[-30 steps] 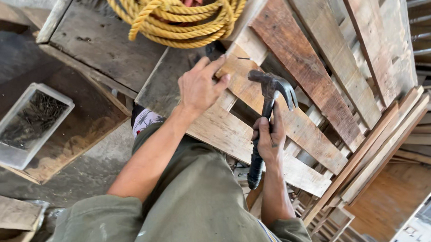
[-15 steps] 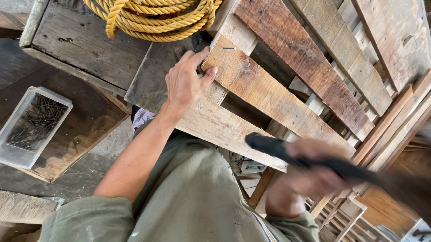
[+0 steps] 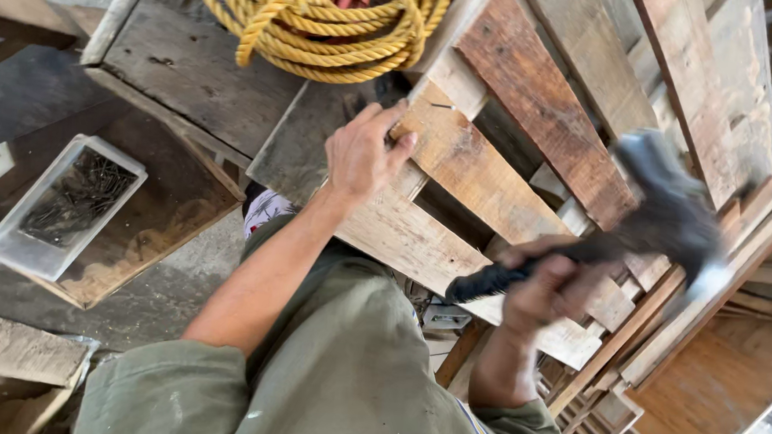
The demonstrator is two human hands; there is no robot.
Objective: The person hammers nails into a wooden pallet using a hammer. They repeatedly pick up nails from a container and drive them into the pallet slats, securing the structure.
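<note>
Dark blurred hammer (image 3: 659, 214) over weathered pallet (image 3: 494, 170)

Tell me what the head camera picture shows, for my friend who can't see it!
A person's right hand swings a blurred, dark claw hammer above a slatted pallet of worn wooden boards, while the left hand presses on one board. A coil of yellow rope lies above, and a clear plastic box of dark nails sits to the left.

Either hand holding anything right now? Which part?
Right hand grips the hammer by its black handle, near the butt end; the head is motion-blurred. Left hand holds nothing, just rests on a pallet slat.
</note>
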